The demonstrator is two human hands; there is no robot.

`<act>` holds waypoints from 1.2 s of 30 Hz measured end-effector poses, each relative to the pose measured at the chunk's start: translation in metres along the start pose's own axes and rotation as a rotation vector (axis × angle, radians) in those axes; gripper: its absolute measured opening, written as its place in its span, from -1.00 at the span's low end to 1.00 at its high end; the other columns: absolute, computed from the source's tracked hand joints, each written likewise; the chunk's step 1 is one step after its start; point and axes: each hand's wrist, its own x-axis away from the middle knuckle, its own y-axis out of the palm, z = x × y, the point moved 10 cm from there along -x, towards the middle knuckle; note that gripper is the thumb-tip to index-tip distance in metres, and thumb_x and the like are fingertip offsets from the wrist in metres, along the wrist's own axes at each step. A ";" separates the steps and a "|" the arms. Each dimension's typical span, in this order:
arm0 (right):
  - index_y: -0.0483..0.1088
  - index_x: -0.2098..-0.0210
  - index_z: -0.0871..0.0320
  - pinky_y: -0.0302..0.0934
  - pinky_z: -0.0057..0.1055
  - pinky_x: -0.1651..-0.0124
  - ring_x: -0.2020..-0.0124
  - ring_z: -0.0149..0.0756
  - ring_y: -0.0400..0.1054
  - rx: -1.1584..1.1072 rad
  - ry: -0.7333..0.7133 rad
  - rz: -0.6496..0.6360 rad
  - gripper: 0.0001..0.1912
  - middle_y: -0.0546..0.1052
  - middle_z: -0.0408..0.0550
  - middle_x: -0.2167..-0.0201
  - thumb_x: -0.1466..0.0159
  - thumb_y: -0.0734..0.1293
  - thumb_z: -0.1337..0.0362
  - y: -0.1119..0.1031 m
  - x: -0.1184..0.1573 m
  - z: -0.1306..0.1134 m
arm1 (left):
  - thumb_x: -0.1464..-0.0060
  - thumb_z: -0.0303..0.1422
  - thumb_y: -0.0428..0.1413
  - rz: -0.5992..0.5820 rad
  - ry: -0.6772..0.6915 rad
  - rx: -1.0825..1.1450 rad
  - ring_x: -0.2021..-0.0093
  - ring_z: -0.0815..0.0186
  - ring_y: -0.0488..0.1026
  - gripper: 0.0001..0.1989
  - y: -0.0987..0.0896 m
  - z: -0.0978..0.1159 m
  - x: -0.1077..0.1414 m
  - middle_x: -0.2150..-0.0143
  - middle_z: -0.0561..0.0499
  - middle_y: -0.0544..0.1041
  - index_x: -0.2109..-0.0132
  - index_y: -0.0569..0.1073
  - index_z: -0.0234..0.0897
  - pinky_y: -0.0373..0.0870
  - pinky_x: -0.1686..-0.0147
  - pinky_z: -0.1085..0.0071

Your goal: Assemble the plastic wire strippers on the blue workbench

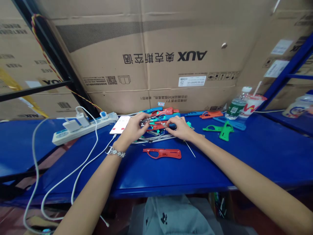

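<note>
My left hand [134, 126], with a watch [114, 151] on its wrist, is closed over the pile of lighter parts, its fingertips around a small dark piece I cannot make out. Facing it, my right hand [180, 129] pinches a small pale part [164, 125] between thumb and finger. A thin wire seems to run between the hands. Below and behind them lie red and blue lighter casings [166, 111] and thin metal rods [158, 138]. Nearer to me, a red lighter casing half [168, 153] lies flat on the blue table [132, 176].
At the left are a power strip [80, 132] with chargers, loose white cables [95, 143] and a phone [120, 125]. To the right lie green casings [226, 130] and an orange casing [211, 114], near a water bottle [236, 106] and a cup [251, 106]. Large cardboard boxes [156, 36] stand behind.
</note>
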 end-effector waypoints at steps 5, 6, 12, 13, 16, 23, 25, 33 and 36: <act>0.40 0.28 0.09 0.21 -0.12 -0.10 0.16 -0.21 0.50 -0.286 0.019 0.085 -0.92 0.61 -0.09 0.26 -0.31 0.37 0.24 -0.010 -0.003 -0.002 | -0.36 -0.33 -0.01 -0.095 -0.016 -0.097 0.21 0.23 0.52 -0.76 0.003 0.003 0.003 0.14 -0.10 0.57 -0.01 0.51 -0.29 0.47 0.16 0.27; 0.39 0.27 0.09 0.24 -0.15 -0.08 0.19 -0.24 0.50 -0.320 0.022 0.088 -0.93 0.60 -0.09 0.27 -0.31 0.36 0.24 -0.011 -0.004 -0.003 | -0.38 -0.30 -0.03 -0.131 -0.031 -0.131 0.14 0.19 0.53 -0.73 0.005 0.002 0.004 0.08 -0.13 0.57 -0.04 0.50 -0.29 0.47 0.11 0.24; 0.34 0.20 0.09 0.22 -0.33 0.25 0.40 -0.30 0.37 -0.224 0.068 0.040 -0.91 0.53 -0.13 0.37 -0.31 0.24 0.34 -0.010 -0.003 -0.002 | -0.43 -0.27 -0.09 -0.267 -0.099 -0.226 0.01 0.12 0.55 -0.66 0.017 -0.005 0.008 -0.07 -0.16 0.59 -0.18 0.45 -0.22 0.46 0.03 0.18; 0.34 0.20 0.09 0.18 -0.34 0.28 0.44 -0.31 0.33 -0.199 0.075 0.021 -0.91 0.50 -0.15 0.41 -0.31 0.23 0.34 -0.011 -0.002 -0.003 | -0.42 -0.29 -0.08 -0.273 -0.118 -0.245 0.08 0.12 0.57 -0.67 0.016 -0.006 0.009 0.00 -0.15 0.62 -0.19 0.44 -0.22 0.46 0.09 0.20; 0.35 0.16 0.08 0.12 -0.34 0.31 0.47 -0.30 0.28 -0.117 0.077 -0.033 -0.92 0.43 -0.19 0.49 -0.36 0.26 0.25 -0.014 0.004 -0.011 | -0.41 -0.29 -0.06 -0.280 -0.178 -0.264 0.29 0.14 0.57 -0.69 0.012 -0.004 0.012 0.26 -0.10 0.63 -0.16 0.43 -0.28 0.41 0.27 0.27; 0.41 0.10 0.06 0.13 -0.22 0.07 0.28 -0.23 0.38 -0.024 -0.040 -0.120 -0.82 0.56 -0.11 0.32 -0.45 0.25 0.13 -0.023 0.042 -0.045 | -0.41 -0.26 -0.06 -0.347 -0.171 -0.106 0.33 0.25 0.54 -0.75 0.009 0.020 0.048 0.25 -0.02 0.62 0.04 0.49 -0.22 0.35 0.34 0.36; 0.45 0.11 0.07 0.11 -0.17 0.01 0.21 -0.21 0.40 -0.014 -0.077 -0.160 -0.84 0.58 -0.08 0.26 -0.44 0.28 0.15 -0.018 0.053 -0.052 | -0.40 -0.25 -0.04 -0.383 -0.186 -0.101 0.29 0.23 0.56 -0.75 0.011 0.022 0.062 0.22 -0.02 0.63 0.02 0.50 -0.20 0.40 0.30 0.34; 0.48 0.01 0.05 0.15 -0.11 -0.06 0.06 -0.17 0.43 -0.019 -0.118 -0.251 -0.81 0.60 -0.04 0.13 -0.44 0.30 0.18 0.007 0.075 -0.070 | -0.40 -0.32 -0.04 -0.405 -0.111 -0.114 0.13 0.17 0.55 -0.77 0.013 0.035 0.083 0.14 -0.06 0.58 0.06 0.51 -0.20 0.49 0.10 0.23; 0.47 0.00 0.04 0.17 -0.10 -0.07 0.04 -0.17 0.43 -0.034 -0.098 -0.239 -0.80 0.60 -0.04 0.08 -0.42 0.33 0.19 0.008 0.076 -0.067 | -0.40 -0.34 -0.05 -0.394 -0.072 -0.134 0.12 0.17 0.51 -0.76 0.015 0.036 0.084 0.15 -0.08 0.53 0.10 0.51 -0.23 0.50 0.08 0.21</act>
